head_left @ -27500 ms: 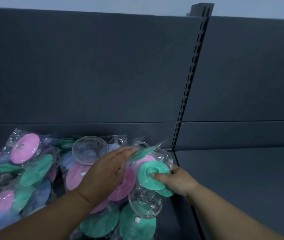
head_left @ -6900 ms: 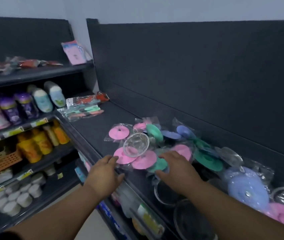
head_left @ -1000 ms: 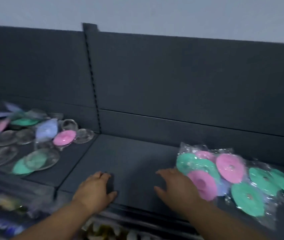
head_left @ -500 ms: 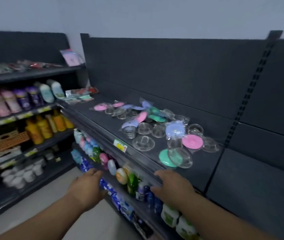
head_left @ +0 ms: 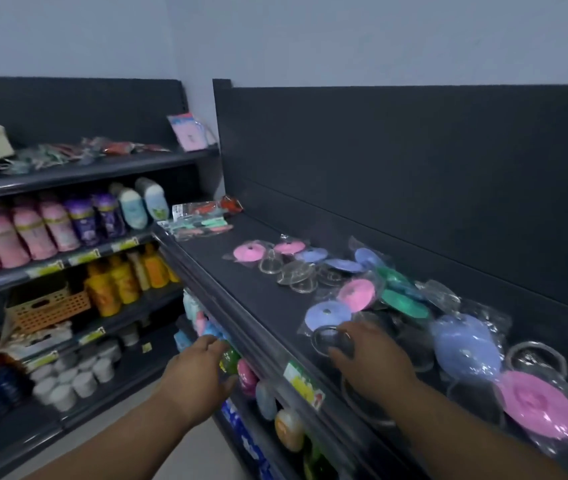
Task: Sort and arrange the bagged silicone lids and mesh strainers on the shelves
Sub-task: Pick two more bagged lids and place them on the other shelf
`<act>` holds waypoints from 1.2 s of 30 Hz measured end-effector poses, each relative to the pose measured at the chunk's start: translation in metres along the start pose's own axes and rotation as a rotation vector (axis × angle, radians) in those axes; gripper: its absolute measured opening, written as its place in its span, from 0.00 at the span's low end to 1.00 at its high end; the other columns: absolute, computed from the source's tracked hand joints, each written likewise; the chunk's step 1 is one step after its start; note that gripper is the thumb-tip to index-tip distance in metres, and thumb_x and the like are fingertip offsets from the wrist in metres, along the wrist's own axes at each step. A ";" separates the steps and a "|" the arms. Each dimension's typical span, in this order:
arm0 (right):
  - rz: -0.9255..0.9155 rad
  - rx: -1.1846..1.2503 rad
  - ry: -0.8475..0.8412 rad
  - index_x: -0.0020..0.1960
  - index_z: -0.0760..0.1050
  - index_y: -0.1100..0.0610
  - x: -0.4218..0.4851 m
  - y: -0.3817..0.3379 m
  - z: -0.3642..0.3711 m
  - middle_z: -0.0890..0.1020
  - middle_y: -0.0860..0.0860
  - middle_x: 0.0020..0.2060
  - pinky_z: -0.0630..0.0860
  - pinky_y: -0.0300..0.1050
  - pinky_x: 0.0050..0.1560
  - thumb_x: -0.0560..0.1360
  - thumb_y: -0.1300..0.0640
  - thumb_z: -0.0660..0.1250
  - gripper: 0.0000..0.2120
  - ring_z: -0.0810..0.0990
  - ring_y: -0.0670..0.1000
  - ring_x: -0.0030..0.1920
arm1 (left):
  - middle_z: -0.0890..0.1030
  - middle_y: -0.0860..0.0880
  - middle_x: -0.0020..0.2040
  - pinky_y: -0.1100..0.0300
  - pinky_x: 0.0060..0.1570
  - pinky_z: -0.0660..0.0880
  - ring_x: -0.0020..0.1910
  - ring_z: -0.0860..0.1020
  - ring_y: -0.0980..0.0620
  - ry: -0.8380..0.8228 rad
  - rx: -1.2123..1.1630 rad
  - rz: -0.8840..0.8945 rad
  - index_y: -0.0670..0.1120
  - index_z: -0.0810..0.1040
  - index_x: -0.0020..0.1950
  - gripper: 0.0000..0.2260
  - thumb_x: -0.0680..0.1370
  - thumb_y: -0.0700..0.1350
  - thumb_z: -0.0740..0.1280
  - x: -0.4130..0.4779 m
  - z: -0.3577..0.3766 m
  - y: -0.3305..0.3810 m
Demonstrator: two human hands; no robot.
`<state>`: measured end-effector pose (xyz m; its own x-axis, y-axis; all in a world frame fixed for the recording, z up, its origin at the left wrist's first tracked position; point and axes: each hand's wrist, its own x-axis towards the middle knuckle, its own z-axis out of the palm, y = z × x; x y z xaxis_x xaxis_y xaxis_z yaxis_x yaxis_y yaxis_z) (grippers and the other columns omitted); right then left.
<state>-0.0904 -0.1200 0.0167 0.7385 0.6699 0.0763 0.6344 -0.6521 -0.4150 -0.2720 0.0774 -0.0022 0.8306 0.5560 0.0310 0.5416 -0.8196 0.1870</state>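
Now right hand moved onto bagged strainer, grip slack, left hand slack, empty.

- The dark shelf carries a loose spread of bagged silicone lids, pink, purple and green, mostly toward its back.
- Among them lie clear strainers.
- At its far end sit flat packets.
- 1 price label is on its front edge.

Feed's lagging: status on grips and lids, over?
Left grip open, empty, below shelf edge. Right grip on bagged strainer, hold unclear. Lids heaped along shelf, unsorted.
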 end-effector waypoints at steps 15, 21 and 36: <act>0.204 -0.025 0.151 0.61 0.74 0.49 0.208 -0.035 0.048 0.77 0.50 0.57 0.74 0.47 0.57 0.73 0.45 0.67 0.19 0.76 0.52 0.57 | 0.66 0.45 0.71 0.55 0.69 0.63 0.69 0.66 0.45 0.045 -0.105 0.222 0.48 0.63 0.73 0.33 0.72 0.57 0.68 0.283 0.016 -0.089; 0.388 -0.110 0.260 0.65 0.73 0.47 0.263 -0.050 0.057 0.72 0.48 0.66 0.65 0.49 0.68 0.71 0.42 0.68 0.24 0.70 0.52 0.66 | 0.58 0.46 0.76 0.47 0.72 0.56 0.74 0.56 0.42 -0.105 -0.093 0.266 0.54 0.56 0.75 0.51 0.56 0.76 0.51 0.388 0.033 -0.114; 0.824 -0.278 0.292 0.75 0.47 0.43 0.272 -0.016 0.037 0.48 0.52 0.76 0.56 0.59 0.70 0.64 0.33 0.70 0.49 0.55 0.61 0.73 | 0.76 0.45 0.62 0.58 0.53 0.71 0.56 0.76 0.46 -0.250 -0.669 0.105 0.47 0.60 0.75 0.40 0.67 0.42 0.76 0.465 0.027 -0.083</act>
<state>0.0920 0.0862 0.0105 0.9861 -0.1366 0.0950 -0.1143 -0.9710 -0.2098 0.0727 0.4006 -0.0298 0.9221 0.3651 -0.1285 0.3284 -0.5621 0.7591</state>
